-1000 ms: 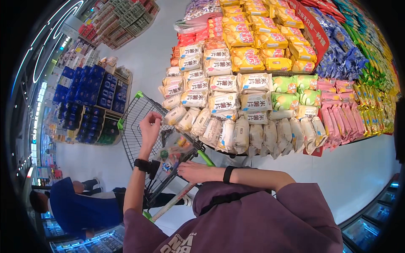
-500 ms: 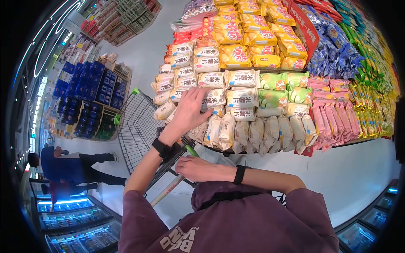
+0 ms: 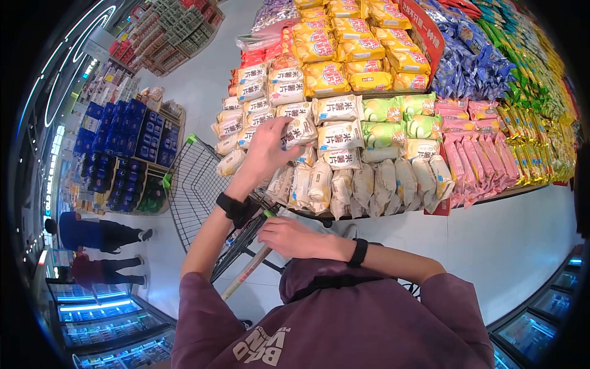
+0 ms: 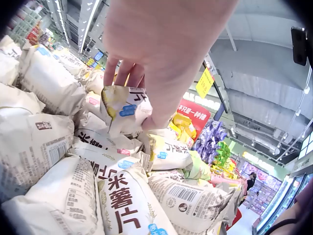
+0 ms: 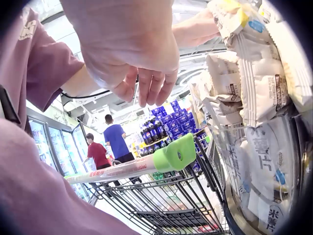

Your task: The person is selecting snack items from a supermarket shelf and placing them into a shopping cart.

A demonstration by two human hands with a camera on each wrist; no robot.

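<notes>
My left hand [image 3: 267, 150] reaches over the front part of a snack display, among white bags of chips with dark lettering. It grips one white chip bag [image 4: 124, 110], fingers behind it and thumb at its side in the left wrist view. That bag is tilted up above other chip bags [image 4: 122, 200] lying in rows below. Close to the shopping cart's green handle end [image 5: 176, 152] is my right hand [image 3: 292, 237]. In the right wrist view its fingers [image 5: 151, 88] hang loosely curled with nothing in them.
The wire shopping cart [image 3: 200, 184] stands left of the display. Yellow bags [image 3: 326, 77], green bags [image 3: 384, 134] and pink packs [image 3: 479, 160] fill neighbouring sections. Two people [image 3: 92, 234] are at the left near lit freezers [image 3: 98, 310]. Blue packs [image 3: 126, 123] are stacked beyond the cart.
My left hand has moved from above the cart to the right, onto the white chip bags, and now grips one. The right hand stays near the cart handle. The people at left have moved.
</notes>
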